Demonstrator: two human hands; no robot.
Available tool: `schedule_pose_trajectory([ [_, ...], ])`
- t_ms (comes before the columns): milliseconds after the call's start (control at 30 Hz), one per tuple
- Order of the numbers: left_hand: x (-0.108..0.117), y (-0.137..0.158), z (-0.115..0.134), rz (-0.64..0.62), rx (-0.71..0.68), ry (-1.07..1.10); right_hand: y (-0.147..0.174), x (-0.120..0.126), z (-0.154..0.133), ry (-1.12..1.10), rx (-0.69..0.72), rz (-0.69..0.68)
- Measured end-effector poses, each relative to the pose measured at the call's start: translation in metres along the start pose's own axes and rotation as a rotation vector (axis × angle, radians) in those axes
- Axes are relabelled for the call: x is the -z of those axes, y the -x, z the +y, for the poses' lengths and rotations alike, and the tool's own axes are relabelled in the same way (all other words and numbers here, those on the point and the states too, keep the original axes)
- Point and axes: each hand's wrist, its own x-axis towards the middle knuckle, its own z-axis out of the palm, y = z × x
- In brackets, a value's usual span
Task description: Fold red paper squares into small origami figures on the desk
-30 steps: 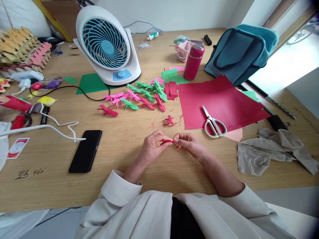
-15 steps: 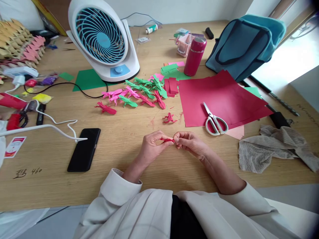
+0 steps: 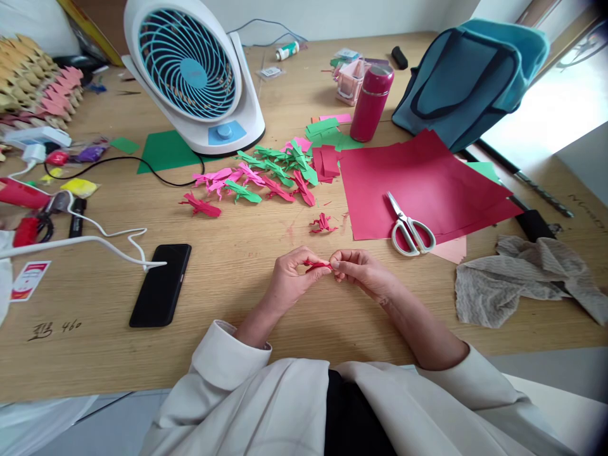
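A small folded piece of red paper (image 3: 315,266) is pinched between the thumb and fingers of my left hand (image 3: 291,273). My right hand (image 3: 360,271) grips its right end with thumb and forefinger, and the fingertips of both hands nearly meet there. Most of the paper is hidden by my fingers. Just beyond my hands lies a red folded-paper figure (image 3: 323,223) with thin, leg-like points. Farther back, several pink, green and red folded-paper figures (image 3: 266,174) are grouped on the wooden table (image 3: 228,278).
White-handled scissors (image 3: 409,229) rest on large red paper sheets (image 3: 370,183) at right. A grey cloth (image 3: 494,278) lies nearer me. Behind stand a fan (image 3: 228,133), a red flask (image 3: 373,104) and a blue bag (image 3: 460,82). A black phone (image 3: 160,285) lies left, under a white cable.
Both hands keep their hold on the red paper, with only a slight shift of the fingers. The camera view has moved very slightly.
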Motion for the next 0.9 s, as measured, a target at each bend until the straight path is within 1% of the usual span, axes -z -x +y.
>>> schedule_pose_trajectory([
  [200,-0.001,0.0,0.003,0.022,0.005,-0.043,-0.001,0.0,-0.001,-0.015,-0.005,0.022],
  [367,0.0,0.0,0.003,0.007,0.036,-0.041,0.0,0.002,-0.004,-0.06,-0.074,0.005],
  [433,0.0,0.0,0.003,-0.003,0.018,-0.038,0.0,0.003,-0.004,-0.071,-0.085,-0.01],
  [600,0.0,0.0,0.0,-0.027,-0.081,-0.04,-0.001,0.007,-0.004,-0.053,-0.089,-0.053],
  [800,0.002,0.0,0.0,-0.035,-0.092,-0.071,-0.003,0.013,-0.006,-0.066,-0.153,-0.08],
  [900,0.001,0.0,0.0,-0.034,-0.093,-0.071,-0.004,0.014,-0.007,-0.076,-0.157,-0.094],
])
